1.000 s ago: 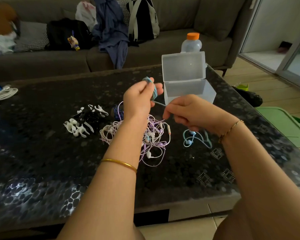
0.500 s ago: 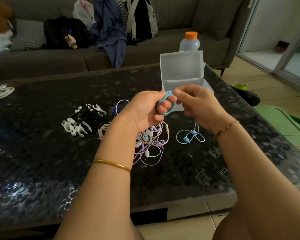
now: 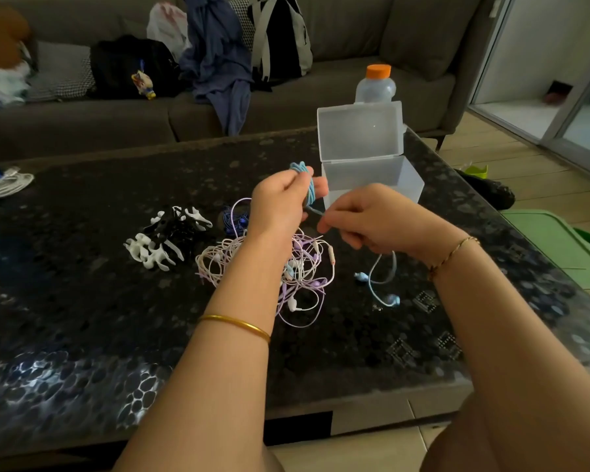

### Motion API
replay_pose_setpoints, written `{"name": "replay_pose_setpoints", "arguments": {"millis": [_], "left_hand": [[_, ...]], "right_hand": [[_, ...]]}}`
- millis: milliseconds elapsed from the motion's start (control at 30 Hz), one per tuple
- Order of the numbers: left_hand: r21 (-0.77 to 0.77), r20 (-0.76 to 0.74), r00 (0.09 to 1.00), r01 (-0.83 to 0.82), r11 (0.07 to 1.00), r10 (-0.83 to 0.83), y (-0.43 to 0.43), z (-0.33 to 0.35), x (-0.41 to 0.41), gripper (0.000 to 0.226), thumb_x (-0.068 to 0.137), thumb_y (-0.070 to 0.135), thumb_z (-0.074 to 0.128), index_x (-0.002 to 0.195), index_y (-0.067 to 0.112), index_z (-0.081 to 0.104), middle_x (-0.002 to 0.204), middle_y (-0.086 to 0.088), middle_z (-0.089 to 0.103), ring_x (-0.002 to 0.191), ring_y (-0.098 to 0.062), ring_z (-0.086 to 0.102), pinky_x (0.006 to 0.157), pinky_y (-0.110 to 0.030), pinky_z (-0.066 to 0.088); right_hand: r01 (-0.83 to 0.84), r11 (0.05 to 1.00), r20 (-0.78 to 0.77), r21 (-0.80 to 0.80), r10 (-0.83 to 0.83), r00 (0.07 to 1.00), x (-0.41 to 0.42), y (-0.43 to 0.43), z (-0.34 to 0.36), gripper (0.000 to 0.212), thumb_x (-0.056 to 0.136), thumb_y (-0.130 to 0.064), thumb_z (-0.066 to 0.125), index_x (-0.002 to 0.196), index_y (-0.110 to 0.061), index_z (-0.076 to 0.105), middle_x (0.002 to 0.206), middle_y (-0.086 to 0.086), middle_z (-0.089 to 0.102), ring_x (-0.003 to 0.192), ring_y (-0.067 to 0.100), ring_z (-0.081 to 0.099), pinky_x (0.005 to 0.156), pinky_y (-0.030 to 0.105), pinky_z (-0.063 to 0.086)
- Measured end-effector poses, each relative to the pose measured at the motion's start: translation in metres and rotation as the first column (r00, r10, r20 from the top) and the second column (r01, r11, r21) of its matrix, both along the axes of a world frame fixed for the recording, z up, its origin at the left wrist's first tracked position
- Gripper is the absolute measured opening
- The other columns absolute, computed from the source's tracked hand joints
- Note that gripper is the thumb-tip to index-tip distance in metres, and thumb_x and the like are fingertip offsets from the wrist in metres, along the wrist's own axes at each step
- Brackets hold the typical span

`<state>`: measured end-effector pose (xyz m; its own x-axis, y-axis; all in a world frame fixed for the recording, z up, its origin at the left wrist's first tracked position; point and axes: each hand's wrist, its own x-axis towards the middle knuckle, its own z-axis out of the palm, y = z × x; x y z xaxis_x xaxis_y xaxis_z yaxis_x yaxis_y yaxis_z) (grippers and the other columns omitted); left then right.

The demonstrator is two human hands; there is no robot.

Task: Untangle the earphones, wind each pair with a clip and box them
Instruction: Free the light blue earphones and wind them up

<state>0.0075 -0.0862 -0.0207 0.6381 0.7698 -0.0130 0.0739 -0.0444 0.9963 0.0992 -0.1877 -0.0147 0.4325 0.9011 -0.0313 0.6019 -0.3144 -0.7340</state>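
Observation:
My left hand point(image 3: 283, 202) is raised above the dark table point(image 3: 82, 301) with the light blue earphone cord point(image 3: 308, 185) wound in loops around its fingers. My right hand point(image 3: 365, 216) pinches the same cord just below the loops. The cord's free end hangs from my right hand to the table, where the two blue earbuds point(image 3: 390, 299) lie. A tangle of white, pink and purple earphones point(image 3: 304, 277) lies under my hands. A pile of black and white clips point(image 3: 166, 238) sits to its left. The clear plastic box point(image 3: 372, 178) stands open behind my hands.
A bottle with an orange cap point(image 3: 375, 85) stands behind the box. A coiled white cable point(image 3: 6, 183) lies at the table's far left. A sofa point(image 3: 338, 97) with bags and clothes runs along the back. A green bin point(image 3: 556, 243) sits on the floor to the right.
My right hand has circled round my left hand, laying more blue cord on its fingers. The loose cord on the table has grown shorter and the earbuds have shifted.

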Motion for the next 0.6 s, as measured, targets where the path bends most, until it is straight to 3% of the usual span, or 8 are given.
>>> {"name": "replay_pose_setpoints", "arguments": {"millis": [100,200,300,400,500,567,600], "left_hand": [[0.401,-0.164,0.984,0.127,0.907,-0.065,0.001,-0.004,0.0,0.024,0.099,0.014,0.046,0.1,0.005,0.068,0.096,0.0,0.068,0.086,-0.01,0.062,0.074,-0.024,0.046],[0.439,-0.284,0.949,0.257,0.861,-0.139,-0.001,-0.002,0.003,0.027,0.1,0.017,0.042,0.097,0.006,0.066,0.084,-0.004,0.067,0.076,-0.013,0.062,0.07,-0.027,0.047],[0.252,-0.315,0.927,0.289,0.924,-0.204,-0.003,0.003,0.005,0.035,0.1,0.02,0.037,0.091,0.008,0.069,0.069,0.002,0.06,0.06,-0.008,0.05,0.052,-0.019,0.038],[-0.124,-0.1,0.94,0.313,0.942,-0.325,-0.002,0.008,0.003,0.04,0.101,0.021,0.036,0.078,0.01,0.067,0.059,0.005,0.052,0.047,-0.003,0.041,0.045,-0.017,0.028],[-0.459,0.211,0.94,0.337,0.822,-0.267,-0.001,0.011,0.001,0.039,0.104,0.025,0.033,0.086,0.01,0.064,0.059,0.005,0.052,0.048,-0.002,0.043,0.046,-0.015,0.028],[-0.55,0.348,0.926,0.326,0.769,-0.144,-0.001,0.011,0.001,0.036,0.104,0.024,0.033,0.097,0.008,0.065,0.066,0.005,0.058,0.055,-0.002,0.049,0.053,-0.015,0.032],[-0.532,0.357,0.929,0.289,0.796,-0.099,-0.001,0.01,0.002,0.034,0.104,0.022,0.034,0.099,0.009,0.064,0.07,0.005,0.062,0.058,-0.001,0.054,0.056,-0.016,0.035]], "right_hand": [[0.077,0.988,0.086,0.133,-0.089,0.992,0.003,-0.001,0.004,0.022,0.093,-0.029,0.055,0.082,-0.017,0.07,0.06,-0.003,0.054,0.048,0.005,0.043,0.045,0.014,0.036],[0.103,0.972,0.239,0.213,-0.154,0.959,0.008,0.0,0.001,0.017,0.093,-0.023,0.055,0.087,-0.012,0.068,0.068,-0.008,0.053,0.058,0.004,0.045,0.053,0.009,0.037],[0.159,0.935,0.311,0.316,-0.261,0.914,0.016,-0.001,-0.004,0.012,0.092,-0.02,0.058,0.092,-0.01,0.065,0.075,-0.005,0.056,0.067,0.005,0.048,0.063,0.017,0.041],[0.223,0.886,0.249,0.406,-0.342,0.906,0.021,-0.001,-0.01,0.016,0.093,-0.02,0.057,0.095,-0.009,0.067,0.076,-0.005,0.056,0.064,0.003,0.048,0.062,0.013,0.039],[0.225,0.93,0.176,0.289,-0.283,0.943,0.017,0.001,-0.016,0.019,0.096,-0.021,0.051,0.094,-0.011,0.068,0.069,-0.005,0.054,0.055,0.004,0.048,0.051,0.01,0.04],[0.153,0.979,0.146,0.133,-0.172,0.974,0.01,0.004,-0.018,0.02,0.097,-0.022,0.049,0.093,-0.016,0.067,0.069,0.0,0.057,0.052,0.007,0.049,0.047,0.01,0.043],[0.105,0.992,0.128,0.071,-0.114,0.985,0.007,0.005,-0.018,0.02,0.098,-0.023,0.048,0.092,-0.018,0.066,0.068,0.002,0.058,0.049,0.008,0.051,0.046,0.013,0.044]]}}
